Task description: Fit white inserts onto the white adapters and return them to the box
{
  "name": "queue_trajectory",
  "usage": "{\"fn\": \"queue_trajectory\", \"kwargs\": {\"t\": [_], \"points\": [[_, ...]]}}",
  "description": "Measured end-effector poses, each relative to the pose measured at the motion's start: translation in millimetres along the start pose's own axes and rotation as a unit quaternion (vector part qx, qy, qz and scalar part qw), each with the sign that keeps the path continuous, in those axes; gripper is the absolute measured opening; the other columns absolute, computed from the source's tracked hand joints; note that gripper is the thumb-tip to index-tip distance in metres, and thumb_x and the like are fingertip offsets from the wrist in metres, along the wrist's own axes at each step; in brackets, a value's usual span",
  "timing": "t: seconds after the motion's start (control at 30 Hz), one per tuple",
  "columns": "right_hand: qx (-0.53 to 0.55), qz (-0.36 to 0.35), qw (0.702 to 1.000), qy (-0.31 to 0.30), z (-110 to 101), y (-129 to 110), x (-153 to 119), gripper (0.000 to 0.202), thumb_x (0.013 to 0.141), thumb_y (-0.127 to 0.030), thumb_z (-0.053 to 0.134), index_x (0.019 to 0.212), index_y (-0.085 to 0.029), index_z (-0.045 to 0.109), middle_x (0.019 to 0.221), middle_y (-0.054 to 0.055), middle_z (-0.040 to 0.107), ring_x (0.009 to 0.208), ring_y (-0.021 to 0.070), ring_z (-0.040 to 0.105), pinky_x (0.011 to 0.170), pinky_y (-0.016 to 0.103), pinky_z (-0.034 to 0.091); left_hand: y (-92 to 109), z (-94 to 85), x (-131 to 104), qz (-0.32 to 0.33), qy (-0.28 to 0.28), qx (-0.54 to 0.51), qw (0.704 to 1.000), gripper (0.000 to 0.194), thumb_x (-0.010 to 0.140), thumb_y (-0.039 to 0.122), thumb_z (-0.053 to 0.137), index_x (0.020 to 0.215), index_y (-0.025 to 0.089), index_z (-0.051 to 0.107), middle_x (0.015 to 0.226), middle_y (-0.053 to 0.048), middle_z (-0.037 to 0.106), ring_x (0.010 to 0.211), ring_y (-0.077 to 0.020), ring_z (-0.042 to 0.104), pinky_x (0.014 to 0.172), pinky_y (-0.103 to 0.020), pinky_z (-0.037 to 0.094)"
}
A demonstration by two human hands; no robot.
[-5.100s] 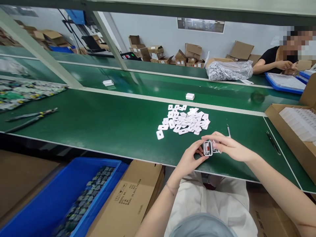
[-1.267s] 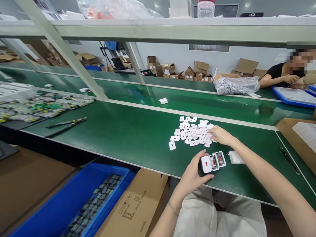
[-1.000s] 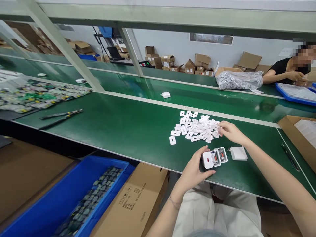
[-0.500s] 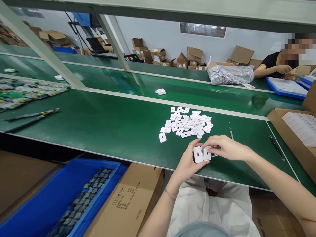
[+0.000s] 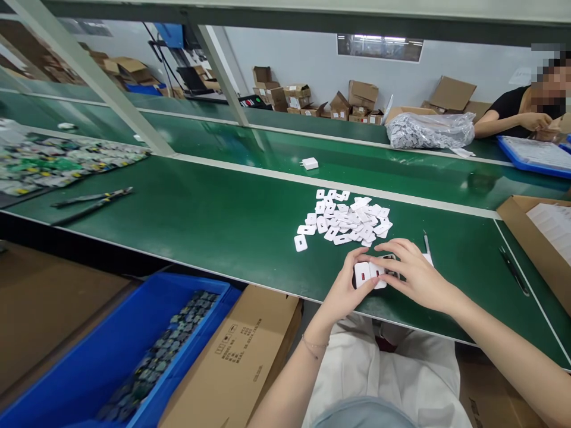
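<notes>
Left hand (image 5: pixel 342 293) low, in a C-shape, thumb nearest the body; it grips the first white housing (image 5: pixel 363 276), the one showing a red slot, and the thumb tip reaches over to the second white housing (image 5: pixel 377 271), snug alongside. Right hand (image 5: pixel 419 273) comes in from the right, knuckles up, fingers spread and bent over the second housing and the third housing (image 5: pixel 392 257); tips lie at the second, but I cannot tell whether they pinch it. All three housings stand in a row between the hands. Hard to make out: the left hand's far fingers, partly behind the first housing; most of the third housing, masked by right-hand fingers; a white piece (image 5: pixel 427 258) behind the right hand, partly covered; another person's hand (image 5: pixel 535 122), small, far beyond the right hand. Edges and room: pliers (image 5: pixel 116 195) lie well out left of the left hand, a long run of green bench (image 5: pixel 214 220) between. Bench's front edge passes just below both hands; left forearm crosses it. A heap of white cover plates (image 5: pixel 350 221) sits just beyond the hands, limiting forward reach. A pen-like tool (image 5: pixel 426 241) lies just past the right hand; dark tweezers (image 5: pixel 514 271) farther right, then a cardboard box (image 5: pixel 535 252) bounding that side.
</notes>
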State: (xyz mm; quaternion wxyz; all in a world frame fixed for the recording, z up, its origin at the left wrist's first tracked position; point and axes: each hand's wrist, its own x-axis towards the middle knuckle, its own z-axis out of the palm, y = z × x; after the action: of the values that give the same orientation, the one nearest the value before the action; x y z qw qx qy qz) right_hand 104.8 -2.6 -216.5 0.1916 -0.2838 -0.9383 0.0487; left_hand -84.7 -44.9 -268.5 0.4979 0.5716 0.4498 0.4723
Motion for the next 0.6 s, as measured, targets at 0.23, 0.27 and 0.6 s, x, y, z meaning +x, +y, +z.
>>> {"fn": "queue_trajectory", "kwargs": {"t": [0.23,0.27,0.6], "points": [[-0.163,-0.073,0.983,0.052,26.5,-11.9,-12.7,0.04,0.101,-0.022,0.039,0.137,-0.008,0.051,0.141,0.013,0.054,0.134,0.0271,0.046,0.111,0.053,0.039,1.7,4.7,4.7,-0.025,0.028,-0.059,0.998,0.051,0.079,0.028,0.067,0.124,0.022,0.044,0.107,-0.004,0.059,0.082,-0.0163,0.057,0.075,-0.03,0.046],[-0.181,-0.073,0.979,0.065,31.5,-14.1,-13.7,0.042,0.101,-0.02,0.039,0.139,-0.007,0.048,0.142,0.014,0.052,0.135,0.0264,0.045,0.113,0.054,0.036,1.3,4.4,5.0,-0.025,0.029,-0.063,0.997,0.051,0.079,0.028,0.067,0.124,0.023,0.045,0.106,-0.004,0.06,0.081,-0.016,0.057,0.075,-0.03,0.045],[-0.166,-0.035,0.982,0.08,41.5,-17.1,-17.1,0.05,0.101,-0.027,0.038,0.147,-0.007,0.037,0.146,0.012,0.047,0.141,0.0263,0.036,0.117,0.058,0.028,-4.1,3.8,1.1,0.007,0.022,-0.047,0.999,0.048,0.083,0.033,0.065,0.126,0.022,0.045,0.111,-0.007,0.06,0.089,-0.0183,0.06,0.082,-0.033,0.049]]}}
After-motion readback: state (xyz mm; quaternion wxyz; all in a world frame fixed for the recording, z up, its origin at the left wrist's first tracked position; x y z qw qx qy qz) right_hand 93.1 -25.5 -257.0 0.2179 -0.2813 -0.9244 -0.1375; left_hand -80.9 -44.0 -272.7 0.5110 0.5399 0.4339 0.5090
